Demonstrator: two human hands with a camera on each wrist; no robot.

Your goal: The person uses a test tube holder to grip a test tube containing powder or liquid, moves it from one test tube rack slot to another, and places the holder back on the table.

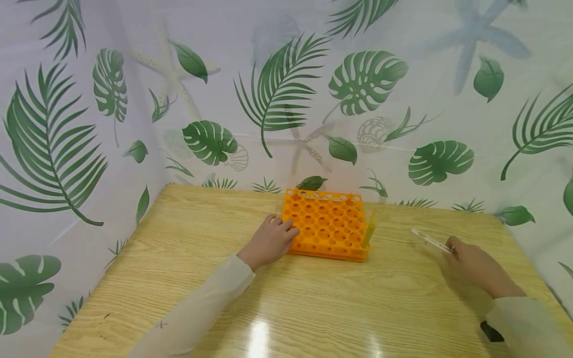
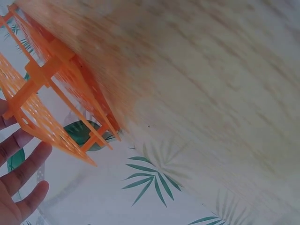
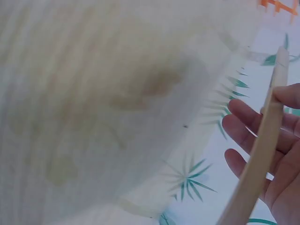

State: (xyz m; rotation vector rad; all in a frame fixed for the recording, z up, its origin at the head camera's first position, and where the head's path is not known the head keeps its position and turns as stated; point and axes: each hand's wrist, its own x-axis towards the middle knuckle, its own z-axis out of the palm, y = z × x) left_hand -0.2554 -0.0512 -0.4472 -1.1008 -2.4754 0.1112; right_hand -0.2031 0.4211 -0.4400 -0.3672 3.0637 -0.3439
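An orange test tube rack [image 1: 324, 223] with rows of round holes stands on the table. At its left front edge my left hand [image 1: 270, 241] grips it; the thumb is hidden. In the left wrist view the rack [image 2: 44, 70] shows its end frame, with the outer fingers [image 2: 30, 161] spread beside it. A test tube [image 1: 369, 231] holding yellow-green liquid leans slightly at the rack's front right corner. To the right, my right hand [image 1: 474, 266] pinches a wooden test tube clamp [image 1: 431, 241], its tip pointing left toward the tube. Up close, the clamp [image 3: 267, 136] crosses the loosely bent fingers.
The light wood-grain table [image 1: 313, 308] extends on all sides of the rack. Behind it and to the left hangs a white cloth [image 1: 224, 99] printed with green leaves. A small black object [image 1: 491, 331] shows beside the right sleeve.
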